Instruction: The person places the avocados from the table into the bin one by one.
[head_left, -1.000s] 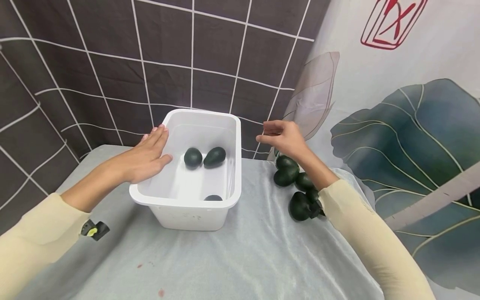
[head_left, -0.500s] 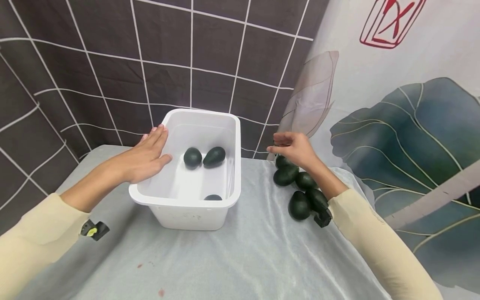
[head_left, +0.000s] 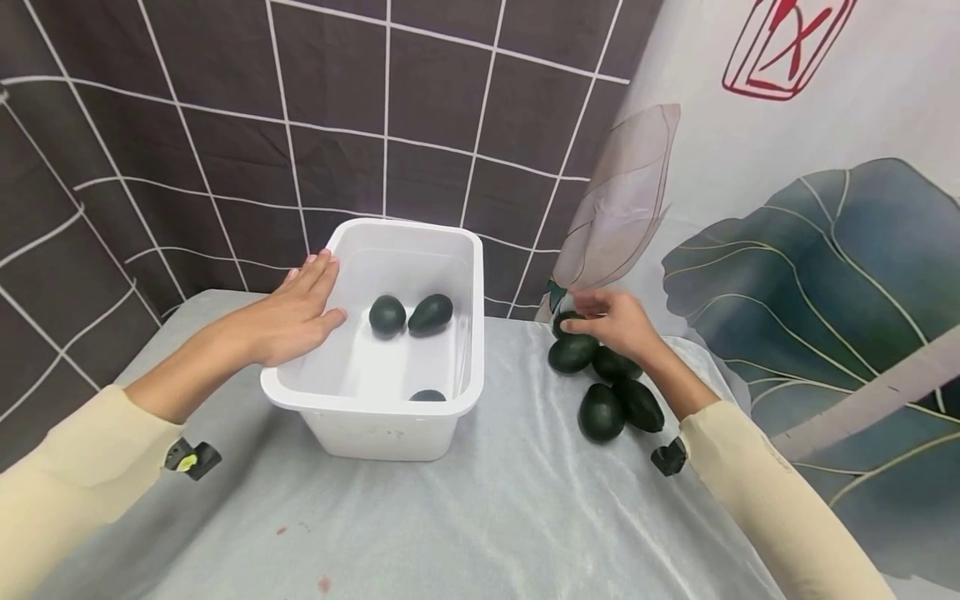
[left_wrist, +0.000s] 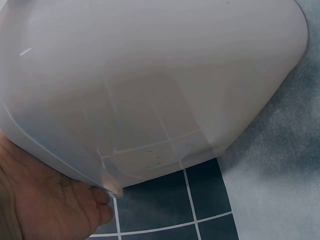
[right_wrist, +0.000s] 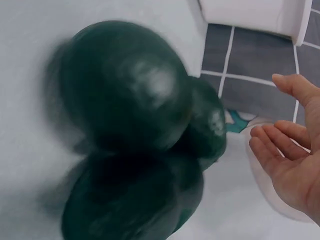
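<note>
My left hand [head_left: 288, 321] rests flat, fingers straight, on the left rim of a white plastic bin [head_left: 378, 433]; in the left wrist view the palm lies against the bin's outer side. Inside the bin are a dark green avocado [head_left: 387, 317], a second avocado [head_left: 431, 315] beside it, and a third, mostly hidden behind the front wall. My right hand [head_left: 618, 323] hovers over the back of a group of several avocados [head_left: 602, 413] on the cloth. Its fingers and thumb are apart with nothing between them. In the head view it partly covers the rearmost avocado [head_left: 564, 323].
A pale grey-blue cloth [head_left: 420, 533] covers the table. Behind the bin hangs a dark curtain [head_left: 322, 100] with white grid lines. To the right, a white leaf-printed sheet [head_left: 750, 167] rises close beside the avocado group.
My right hand has come down and to the right, from beside the bin to just over the rearmost avocados. The left hand and the bin have stayed in place.
</note>
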